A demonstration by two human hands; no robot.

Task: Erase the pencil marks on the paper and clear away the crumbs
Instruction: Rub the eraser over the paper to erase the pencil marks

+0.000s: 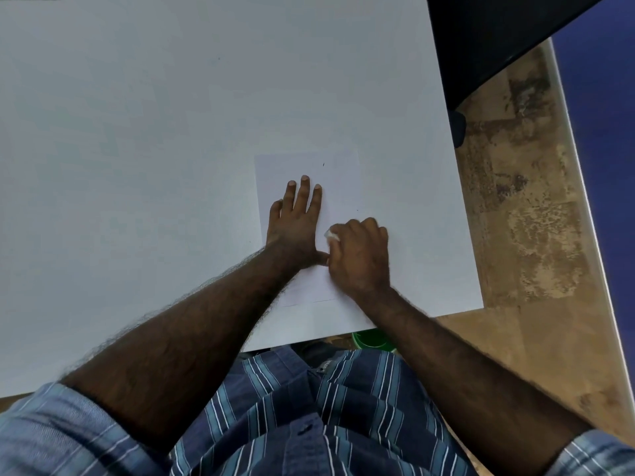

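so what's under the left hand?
The left hand lies flat, fingers spread, on the white paper, which lies on the white table. Any pencil marks beneath the palm are covered. The right hand beside it grips a white eraser.

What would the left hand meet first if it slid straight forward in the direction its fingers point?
The left hand lies flat on the paper, fingers pointing away from the person. Ahead is bare paper, then its far edge, then the white table. The way looks free; a tiny dark speck lies slightly to the right.
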